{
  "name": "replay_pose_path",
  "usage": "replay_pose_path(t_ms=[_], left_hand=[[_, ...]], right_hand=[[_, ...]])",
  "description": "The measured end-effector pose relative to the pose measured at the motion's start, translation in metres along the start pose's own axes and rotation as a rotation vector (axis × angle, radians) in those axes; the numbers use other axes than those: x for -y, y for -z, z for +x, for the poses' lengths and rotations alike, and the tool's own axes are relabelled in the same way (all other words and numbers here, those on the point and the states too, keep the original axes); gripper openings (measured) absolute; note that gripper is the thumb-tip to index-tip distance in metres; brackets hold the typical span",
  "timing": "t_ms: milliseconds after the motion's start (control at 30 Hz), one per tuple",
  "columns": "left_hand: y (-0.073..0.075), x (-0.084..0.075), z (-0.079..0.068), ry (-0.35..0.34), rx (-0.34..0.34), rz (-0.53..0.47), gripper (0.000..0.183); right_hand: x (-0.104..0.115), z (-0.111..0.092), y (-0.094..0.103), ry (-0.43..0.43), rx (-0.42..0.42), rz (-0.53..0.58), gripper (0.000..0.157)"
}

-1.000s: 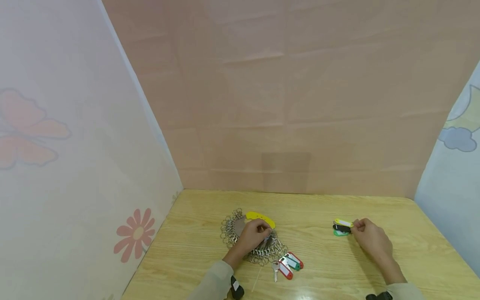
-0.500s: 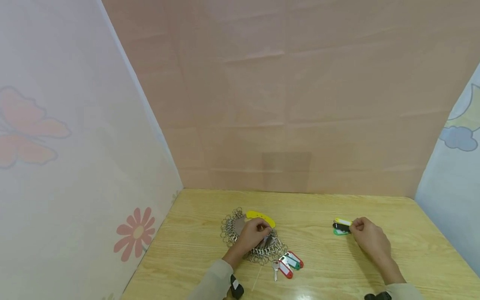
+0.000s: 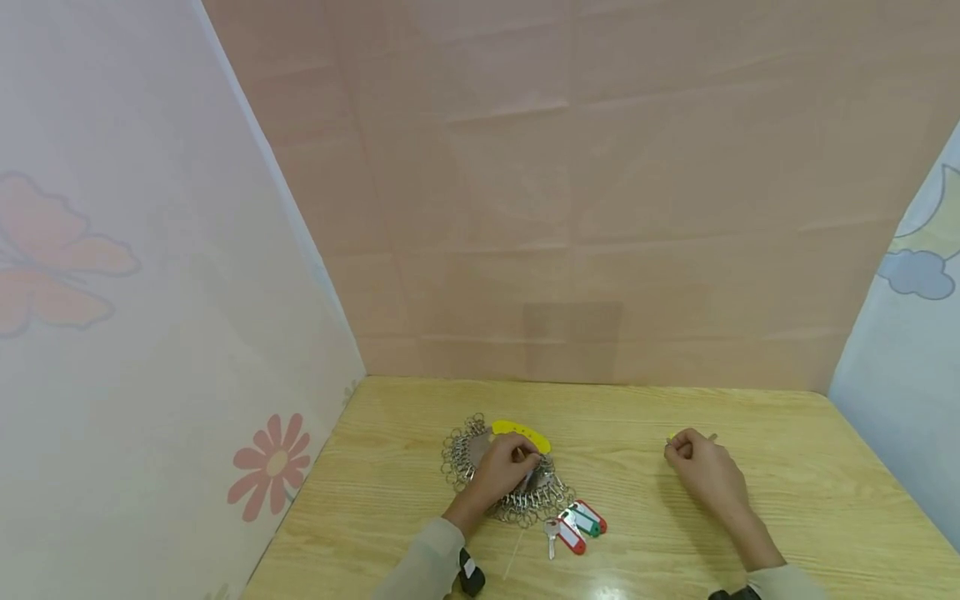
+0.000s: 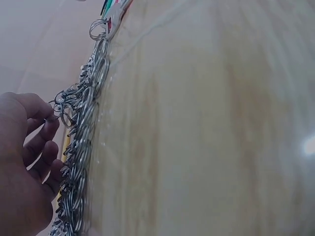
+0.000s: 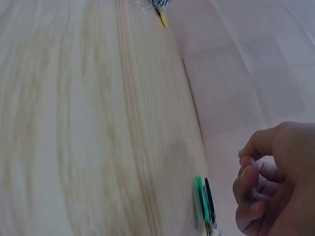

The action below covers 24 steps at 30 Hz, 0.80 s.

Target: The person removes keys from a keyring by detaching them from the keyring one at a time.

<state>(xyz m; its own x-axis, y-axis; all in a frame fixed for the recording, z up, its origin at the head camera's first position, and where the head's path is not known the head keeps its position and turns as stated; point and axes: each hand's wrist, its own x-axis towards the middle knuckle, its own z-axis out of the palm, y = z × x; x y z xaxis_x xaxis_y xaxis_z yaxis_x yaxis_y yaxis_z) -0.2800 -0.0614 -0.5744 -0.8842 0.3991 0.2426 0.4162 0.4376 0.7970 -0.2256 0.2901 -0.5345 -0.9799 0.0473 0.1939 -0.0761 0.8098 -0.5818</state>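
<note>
My left hand (image 3: 501,475) is over a fan-shaped cluster of metal key rings (image 3: 532,504). In the left wrist view its thumb and forefinger pinch a small key ring (image 4: 67,115) that stands up from the row. Far to the right, my right hand (image 3: 708,475) is above the table, thumb and forefinger tips together. Nothing shows between those tips in the right wrist view, and I cannot tell whether they hold something small. A green key tag (image 5: 200,199) and a black key tag (image 5: 210,199) lie close to that hand; in the head view the hand hides them.
A yellow curved strip (image 3: 521,435) lies along the back of the ring cluster. At its front right are a key (image 3: 551,537), a red key tag (image 3: 573,540) and a green key tag (image 3: 585,523). Covered walls border the wooden table (image 3: 810,467) behind and at the sides.
My right hand has moved left across the key tags, from their right end to their left end, and now covers them in the head view. The left hand has stayed in place.
</note>
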Motion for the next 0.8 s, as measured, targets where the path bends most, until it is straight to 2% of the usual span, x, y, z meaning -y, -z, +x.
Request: replay_pose_path(t_ms=[133, 333, 600, 800], left_hand=[[0.000, 0.002, 0.000, -0.019, -0.018, 0.062, 0.009], [0.004, -0.001, -0.003, -0.033, -0.014, 0.092, 0.011], [0.003, -0.014, -0.005, -0.102, -0.030, 0.201, 0.011], [-0.002, -0.024, -0.007, -0.164, 0.006, 0.225, 0.011]], right_hand=[[0.014, -0.001, -0.008, 0.043, 0.002, 0.016, 0.022], [0.033, -0.003, -0.017, 0.104, 0.007, 0.003, 0.012], [0.055, -0.006, -0.034, 0.123, 0.048, 0.014, 0.005], [0.070, -0.009, -0.043, 0.114, 0.088, 0.014, 0.005]])
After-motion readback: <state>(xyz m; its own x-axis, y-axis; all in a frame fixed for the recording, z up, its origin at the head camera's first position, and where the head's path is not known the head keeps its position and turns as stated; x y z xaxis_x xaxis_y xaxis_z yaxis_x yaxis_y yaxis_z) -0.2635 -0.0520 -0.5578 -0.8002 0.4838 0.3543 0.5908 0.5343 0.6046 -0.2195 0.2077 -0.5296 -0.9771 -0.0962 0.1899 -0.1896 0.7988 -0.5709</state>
